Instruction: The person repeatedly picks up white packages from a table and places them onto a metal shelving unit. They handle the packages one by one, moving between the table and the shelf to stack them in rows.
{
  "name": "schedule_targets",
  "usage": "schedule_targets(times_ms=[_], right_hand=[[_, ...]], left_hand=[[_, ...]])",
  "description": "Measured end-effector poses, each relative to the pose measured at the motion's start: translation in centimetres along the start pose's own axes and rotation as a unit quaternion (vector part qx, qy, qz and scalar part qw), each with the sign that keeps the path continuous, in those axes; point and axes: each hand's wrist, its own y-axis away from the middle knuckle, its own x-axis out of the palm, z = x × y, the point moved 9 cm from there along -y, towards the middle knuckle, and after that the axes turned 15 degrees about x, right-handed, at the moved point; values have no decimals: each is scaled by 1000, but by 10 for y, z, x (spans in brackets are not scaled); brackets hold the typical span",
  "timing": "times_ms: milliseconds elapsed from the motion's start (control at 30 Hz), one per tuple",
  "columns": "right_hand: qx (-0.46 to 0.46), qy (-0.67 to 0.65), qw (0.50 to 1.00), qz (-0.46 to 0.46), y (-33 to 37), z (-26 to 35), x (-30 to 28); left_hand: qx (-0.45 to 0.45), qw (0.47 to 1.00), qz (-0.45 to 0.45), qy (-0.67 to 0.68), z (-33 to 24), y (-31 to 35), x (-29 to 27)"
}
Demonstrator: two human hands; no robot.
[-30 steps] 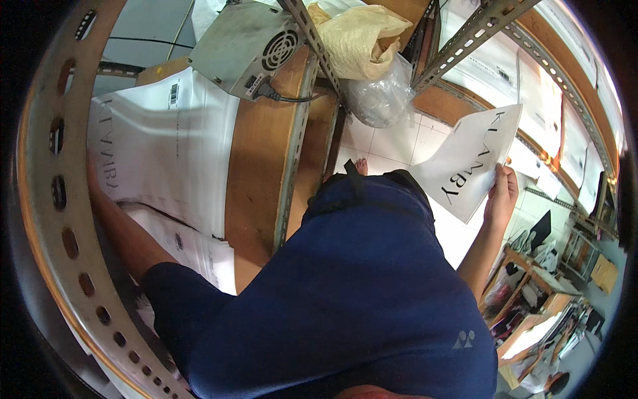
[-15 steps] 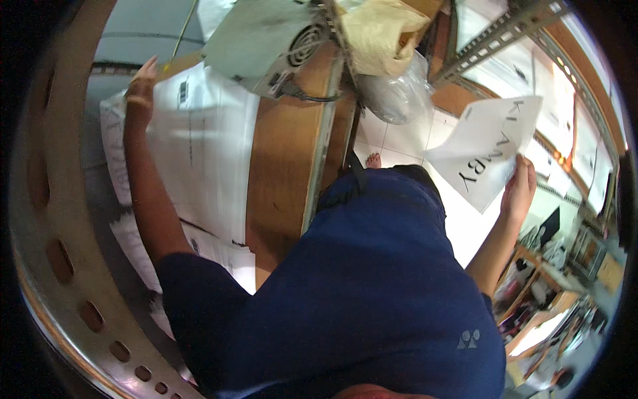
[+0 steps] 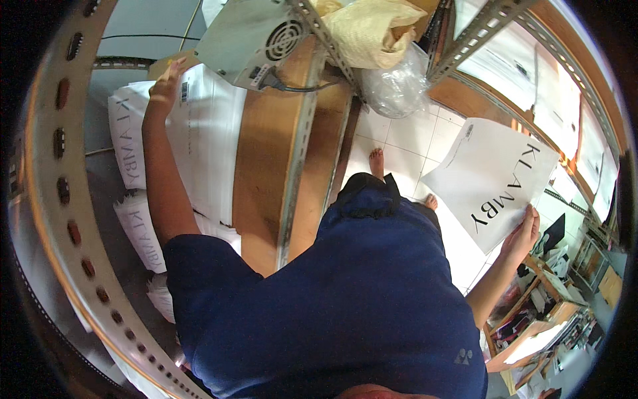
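My right hand [image 3: 522, 234] grips a white mailing bag [image 3: 495, 179] with black lettering by its lower right edge. The bag hangs out to my right over the tiled floor, flat and slightly curled at one corner. On the left, my left hand [image 3: 166, 81] reaches to the far end of a stack of white mailing bags [image 3: 209, 133] lying on a wooden shelf [image 3: 266, 166]. Its fingers are stretched out and nothing shows in them; whether they touch the stack I cannot tell. Further stacks of the same bags [image 3: 138, 229] lie nearer, partly behind my left arm.
A grey metal box with a round fan grille [image 3: 284, 42] and a black cable [image 3: 302, 88] sits beyond the stack. Past it are a cream woven sack [image 3: 369, 33] and a clear plastic bundle [image 3: 395, 86]. Perforated metal posts [image 3: 63, 189] frame both sides. A cluttered wooden rack [image 3: 538, 312] stands lower right.
The view has shifted. My right hand has moved the bag lower and a little to the right in the picture. My left hand has come inward over the end of the stack.
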Motion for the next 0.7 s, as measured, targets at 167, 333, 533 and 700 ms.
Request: schedule_targets(times_ms=[167,333,533,700], right_hand=[[25,-53,991,-120,27,-15,-118],[27,-46,982,-184,60,-50,-263],[16,240,940,-241,103,-21,-322],[-336,404,828,-198,117,4,-321]], left_hand=[[63,962,-226,-140,-146,13,-87],[157,890,-392,172,-416,8,-138],[191,741,-97,636,-774,7,43],[222,643,207,703,-1080,86,113]])
